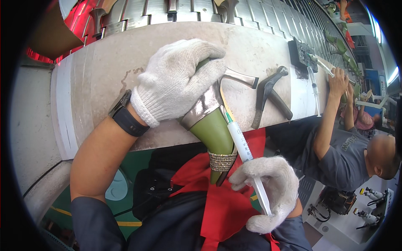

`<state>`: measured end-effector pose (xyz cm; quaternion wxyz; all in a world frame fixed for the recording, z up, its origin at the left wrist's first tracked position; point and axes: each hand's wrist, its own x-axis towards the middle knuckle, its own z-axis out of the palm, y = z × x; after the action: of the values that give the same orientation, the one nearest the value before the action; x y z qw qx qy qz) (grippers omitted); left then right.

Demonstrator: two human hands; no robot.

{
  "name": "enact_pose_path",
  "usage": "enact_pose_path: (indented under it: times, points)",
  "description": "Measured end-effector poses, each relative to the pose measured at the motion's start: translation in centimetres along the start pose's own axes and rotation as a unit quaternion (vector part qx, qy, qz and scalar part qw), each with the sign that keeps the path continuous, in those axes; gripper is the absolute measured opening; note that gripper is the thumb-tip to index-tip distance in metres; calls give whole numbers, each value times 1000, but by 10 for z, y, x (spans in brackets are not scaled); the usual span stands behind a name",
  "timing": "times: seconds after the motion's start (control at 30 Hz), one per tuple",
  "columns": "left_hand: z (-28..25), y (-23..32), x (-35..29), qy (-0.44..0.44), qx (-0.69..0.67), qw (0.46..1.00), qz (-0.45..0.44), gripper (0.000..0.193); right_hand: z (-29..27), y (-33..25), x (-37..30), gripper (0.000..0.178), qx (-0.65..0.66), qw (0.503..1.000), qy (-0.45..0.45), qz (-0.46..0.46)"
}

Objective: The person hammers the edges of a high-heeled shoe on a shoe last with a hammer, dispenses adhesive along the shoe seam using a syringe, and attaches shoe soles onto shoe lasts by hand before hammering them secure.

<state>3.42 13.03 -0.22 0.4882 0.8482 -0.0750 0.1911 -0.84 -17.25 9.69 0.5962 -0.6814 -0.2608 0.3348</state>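
A green and silver high-heeled shoe (211,130) lies tilted at the bench's near edge, toe toward me and slim heel pointing right. A glittery band crosses its toe. My left hand (178,79), in a white knitted glove, is closed over the back part of the shoe, hiding much of it. My right hand (274,188), also gloved, grips a syringe (239,140) with a green tip, fingers around the barrel's lower end and the plunger. The syringe's tip meets the shoe along the sole edge, or comes very close; exact contact cannot be made out.
A dark metal tool with two splayed arms (270,94) lies right of the shoe on the pale bench (109,62). A black block (300,56) and another syringe (313,88) are further right, beside a co-worker's hand (338,82). A slatted metal conveyor (197,10) runs behind, carrying shoes.
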Motion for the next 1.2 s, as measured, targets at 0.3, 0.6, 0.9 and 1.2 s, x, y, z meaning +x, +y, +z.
enact_pose_path:
  times: [0.3, 0.6, 0.9, 1.2]
  points:
    - [-3, -2, -1, 4, 12, 1000, 10, 31, -5, -16, 2, 112, -92, 994, -52, 27]
    - [-6, -1, -2, 3, 8, 1000, 10, 30, -3, -16, -3, 112, -65, 998, -27, -3]
    - [-8, 0, -1, 4, 10, 1000, 14, 29, -12, -28, 0, 114, -101, 991, -93, 2]
    - [-10, 13, 3, 7, 2, 1000, 21, 27, -34, -45, 26, 53, 1, 951, 306, -35]
